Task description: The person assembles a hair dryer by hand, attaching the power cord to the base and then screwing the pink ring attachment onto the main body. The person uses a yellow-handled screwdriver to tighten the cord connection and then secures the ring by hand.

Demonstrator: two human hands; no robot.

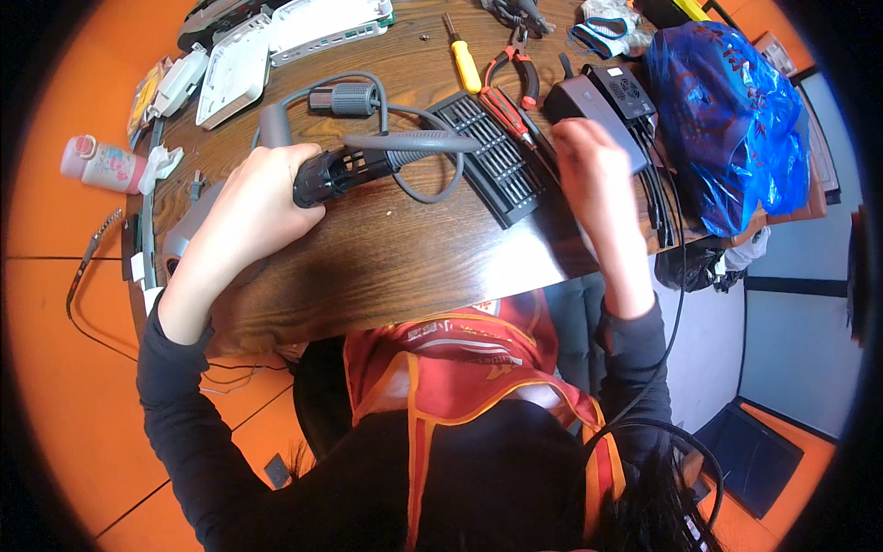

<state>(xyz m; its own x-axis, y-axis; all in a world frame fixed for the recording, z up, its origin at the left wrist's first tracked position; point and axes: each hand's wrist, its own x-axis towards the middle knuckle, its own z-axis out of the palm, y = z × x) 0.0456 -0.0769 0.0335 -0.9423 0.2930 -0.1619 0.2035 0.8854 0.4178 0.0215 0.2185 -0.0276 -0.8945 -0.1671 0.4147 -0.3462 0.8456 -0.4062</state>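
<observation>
My left hand (pixel 267 198) is closed around a grey corded appliance, possibly a hair dryer, whose black inner part (pixel 340 173) lies exposed past my fingers. A thick grey cord (pixel 418 143) runs from that part and loops over the table to a ribbed grey cylinder (pixel 342 98). Under my left forearm shows a rounded grey piece (pixel 195 225); my hand hides how it joins the rest. My right hand (pixel 596 170) hovers at the right, beside a black case of screwdriver bits (pixel 492 161) and in front of a dark box (pixel 598 115). Motion smears its fingers.
Beyond the bit case lie a yellow-handled screwdriver (pixel 464 66), red-and-black pliers (pixel 524 69) and a red screwdriver (pixel 509 118). White plastic housings (pixel 235 78) stand far left, near a pink-and-white bottle (pixel 103 166). A blue plastic bag (pixel 731 120) fills the right end, beside black cables (pixel 658 189).
</observation>
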